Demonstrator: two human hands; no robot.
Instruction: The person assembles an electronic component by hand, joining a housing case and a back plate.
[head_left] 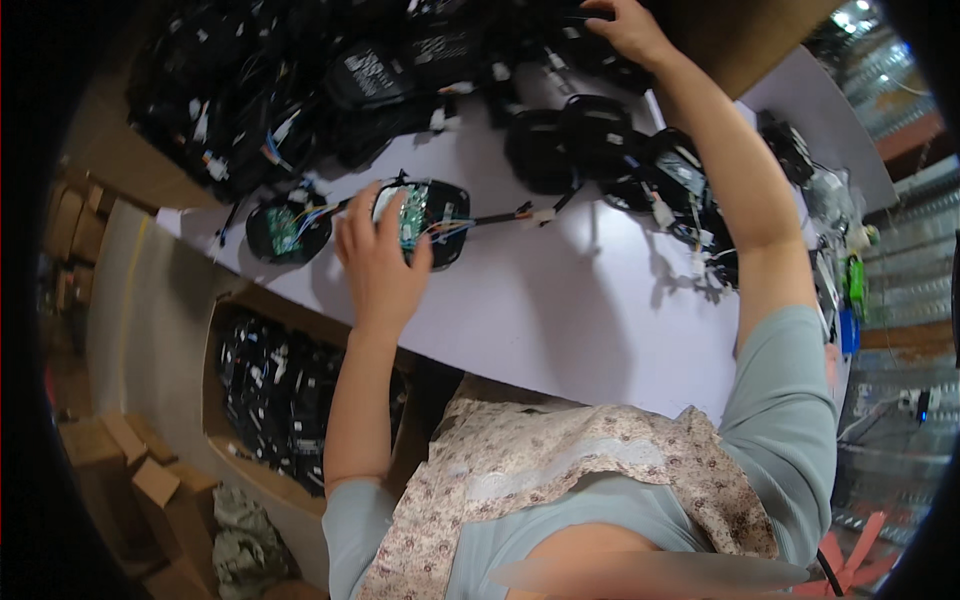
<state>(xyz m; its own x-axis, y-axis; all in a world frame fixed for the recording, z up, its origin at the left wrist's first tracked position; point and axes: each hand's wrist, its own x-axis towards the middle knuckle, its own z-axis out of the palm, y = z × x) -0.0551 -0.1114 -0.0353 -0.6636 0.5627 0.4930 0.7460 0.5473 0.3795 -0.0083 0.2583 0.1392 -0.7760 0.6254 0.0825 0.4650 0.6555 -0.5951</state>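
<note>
Your left hand (382, 250) is spread over the left side of an opened black housing (437, 208) with a green circuit board, lying on the bench (600, 320). A similar open unit (262, 234) sits just left of it. Your right hand (628, 32) is at dark housings (590, 52) farther back; whether it pinches one, I cannot tell.

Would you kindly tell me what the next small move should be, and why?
Probably bring the right hand to the open black housing under the left hand: its green circuit board lies exposed, and only one hand is on that housing.
</note>
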